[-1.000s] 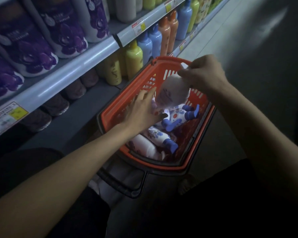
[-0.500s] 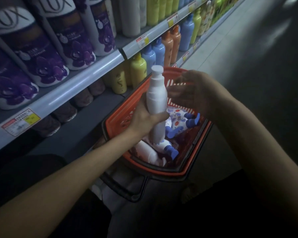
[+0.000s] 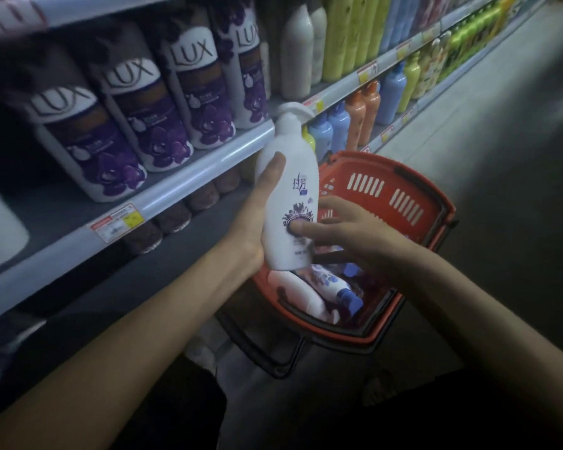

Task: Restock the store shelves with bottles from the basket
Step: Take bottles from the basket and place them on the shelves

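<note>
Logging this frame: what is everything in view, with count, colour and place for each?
pump bottle: one, white with purple print, upright above the basket
basket: one, red, below the hands beside the shelves
bottles in basket: at least two, white with blue caps, lying down
LUX bottles: four, purple and white, upper shelf at left
tall bottles: several, white and yellow-green, further along that shelf
lower-shelf bottles: several, blue, orange and yellow, shelf below
price tags: several, red and yellow, on shelf edges
left hand: grips the pump bottle
right hand: fingers touch the bottle's label
</note>
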Demonstrator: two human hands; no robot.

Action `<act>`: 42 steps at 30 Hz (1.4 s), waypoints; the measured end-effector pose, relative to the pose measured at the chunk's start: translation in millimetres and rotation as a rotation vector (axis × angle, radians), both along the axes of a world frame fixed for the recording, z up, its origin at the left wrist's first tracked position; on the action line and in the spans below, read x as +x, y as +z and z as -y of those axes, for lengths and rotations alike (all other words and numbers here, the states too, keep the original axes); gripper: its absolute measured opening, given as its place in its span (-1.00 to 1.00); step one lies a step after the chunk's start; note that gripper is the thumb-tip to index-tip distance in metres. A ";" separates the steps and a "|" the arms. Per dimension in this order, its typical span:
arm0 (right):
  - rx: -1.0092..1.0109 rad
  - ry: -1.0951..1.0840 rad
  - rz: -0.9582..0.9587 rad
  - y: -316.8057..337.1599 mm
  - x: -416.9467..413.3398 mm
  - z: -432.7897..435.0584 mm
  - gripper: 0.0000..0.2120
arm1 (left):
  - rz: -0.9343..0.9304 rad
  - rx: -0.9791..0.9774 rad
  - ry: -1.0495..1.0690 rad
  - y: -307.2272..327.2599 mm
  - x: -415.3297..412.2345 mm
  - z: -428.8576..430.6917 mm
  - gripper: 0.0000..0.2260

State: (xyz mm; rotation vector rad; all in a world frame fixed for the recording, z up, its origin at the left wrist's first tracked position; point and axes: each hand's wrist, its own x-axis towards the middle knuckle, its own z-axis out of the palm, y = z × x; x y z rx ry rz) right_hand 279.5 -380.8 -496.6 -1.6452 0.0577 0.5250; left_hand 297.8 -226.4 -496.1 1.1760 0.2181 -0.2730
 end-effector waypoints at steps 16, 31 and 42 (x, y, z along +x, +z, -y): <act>0.097 0.103 0.524 28.1 -62.0 -109.9 -0.41 | 0.494 0.809 0.018 48.7 -122.8 -159.1 -0.65; 0.086 0.288 1.007 181.0 -104.1 -309.3 -0.50 | 0.628 0.795 0.745 199.8 -233.8 -312.6 -0.52; 0.249 0.309 1.030 247.1 -75.6 -472.1 -0.47 | 0.646 0.735 0.946 261.1 -210.2 -445.7 -0.55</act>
